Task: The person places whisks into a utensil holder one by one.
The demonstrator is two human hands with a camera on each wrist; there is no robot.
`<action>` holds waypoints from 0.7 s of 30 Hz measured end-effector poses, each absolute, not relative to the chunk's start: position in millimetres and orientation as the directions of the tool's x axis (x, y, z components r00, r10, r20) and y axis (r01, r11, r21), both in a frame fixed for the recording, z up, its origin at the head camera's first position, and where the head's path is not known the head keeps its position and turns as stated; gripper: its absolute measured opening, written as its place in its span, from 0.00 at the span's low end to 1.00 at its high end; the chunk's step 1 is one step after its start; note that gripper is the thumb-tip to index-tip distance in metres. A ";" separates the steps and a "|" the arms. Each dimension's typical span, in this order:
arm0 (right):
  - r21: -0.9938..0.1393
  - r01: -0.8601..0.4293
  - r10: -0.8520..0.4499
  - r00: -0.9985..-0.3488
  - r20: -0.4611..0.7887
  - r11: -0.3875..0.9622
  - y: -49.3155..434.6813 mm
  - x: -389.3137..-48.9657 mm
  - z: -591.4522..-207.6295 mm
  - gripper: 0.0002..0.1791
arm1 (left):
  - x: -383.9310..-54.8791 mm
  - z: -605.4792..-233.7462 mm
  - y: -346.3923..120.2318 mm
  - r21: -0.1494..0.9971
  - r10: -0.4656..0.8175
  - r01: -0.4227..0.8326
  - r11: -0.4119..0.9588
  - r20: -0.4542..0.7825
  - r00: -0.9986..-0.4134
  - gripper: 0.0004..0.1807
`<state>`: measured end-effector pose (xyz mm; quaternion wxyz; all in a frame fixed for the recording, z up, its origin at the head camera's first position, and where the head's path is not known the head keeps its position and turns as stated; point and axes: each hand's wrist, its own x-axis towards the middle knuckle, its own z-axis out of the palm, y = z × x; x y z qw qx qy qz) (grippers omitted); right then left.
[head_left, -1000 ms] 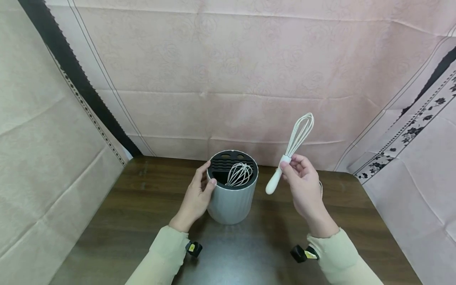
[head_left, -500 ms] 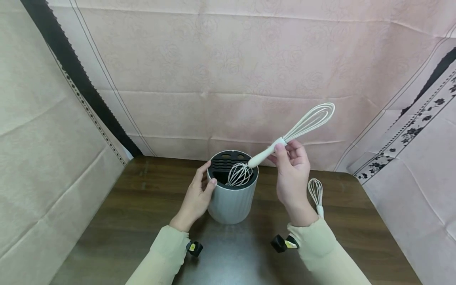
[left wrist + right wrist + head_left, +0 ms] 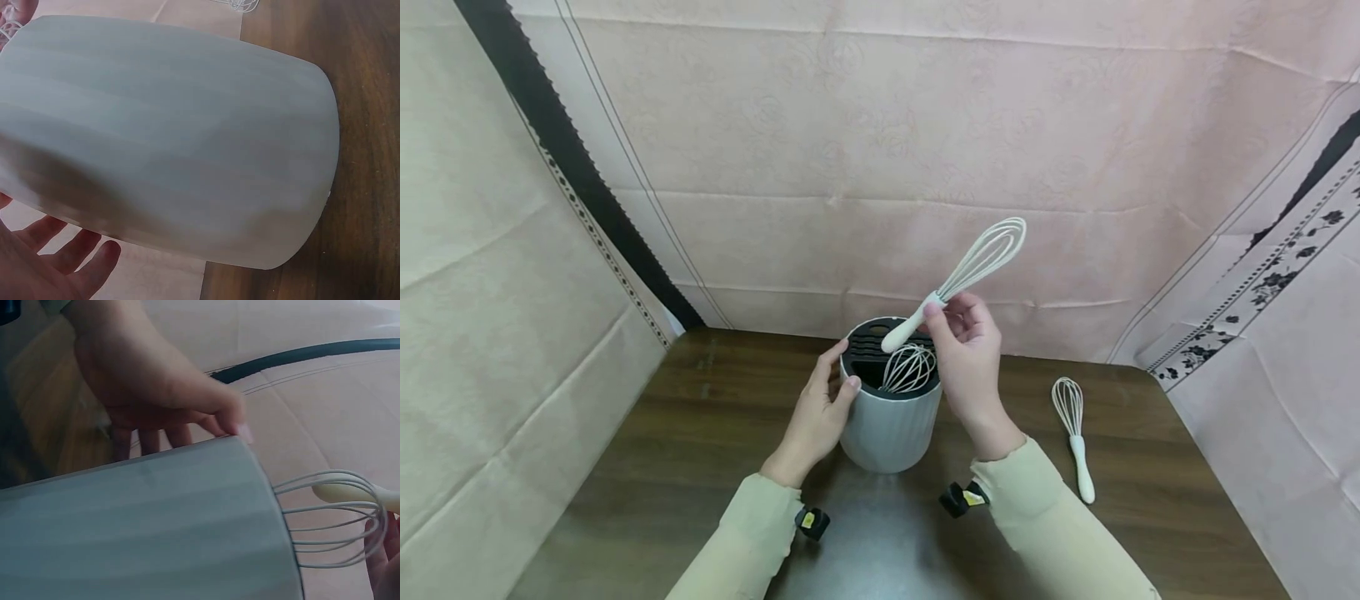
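A grey ribbed utensil holder (image 3: 887, 429) with a black slotted insert stands upright on the table. My left hand (image 3: 814, 417) holds it at the left of its rim, thumb toward the near side. One whisk (image 3: 908, 367) sits in the large slot, its wire loops sticking out above the rim; the rest is hidden inside. Over the rim's right side, my right hand (image 3: 970, 367) pinches a second whisk (image 3: 910, 327) near the top of its white handle. That whisk tilts, wires up to the right, handle end down-left above the insert. The right wrist view also shows its handle (image 3: 340, 492) behind the wire loops.
A third white whisk (image 3: 1078, 450) lies on the brown wooden table (image 3: 715, 467) to the right, wires pointing away. Pale patterned cloth (image 3: 865, 167) hangs behind the table, with more cloth at both sides.
My right hand has carried its whisk leftward until the handle end is above the holder, tipping it on the way. The whisk on the table has come into full view. My left hand stays put.
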<state>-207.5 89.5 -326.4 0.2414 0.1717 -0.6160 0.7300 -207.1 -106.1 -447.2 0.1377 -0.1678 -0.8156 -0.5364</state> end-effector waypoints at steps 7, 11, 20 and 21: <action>-0.821 -0.565 0.082 -0.817 0.570 0.085 78.2 -192.9 -318.2 0.10 | -208.6 -448.2 -105.7 0.824 0.127 0.435 0.362 0.419 -0.899 0.30; -0.808 -0.571 0.049 -0.812 0.582 0.146 74.9 -190.5 -321.2 0.10 | -208.1 -447.6 -105.6 0.822 0.127 0.442 0.360 0.426 -0.896 0.30; -0.765 -0.595 -0.012 -0.791 0.611 0.247 72.6 -192.2 -335.6 0.09 | -207.7 -448.3 -105.5 0.824 0.125 0.421 0.378 0.406 -0.906 0.30; -0.758 -0.599 -0.018 -0.788 0.616 0.258 73.1 -195.2 -339.9 0.09 | -207.7 -448.2 -105.4 0.824 0.125 0.423 0.377 0.407 -0.905 0.30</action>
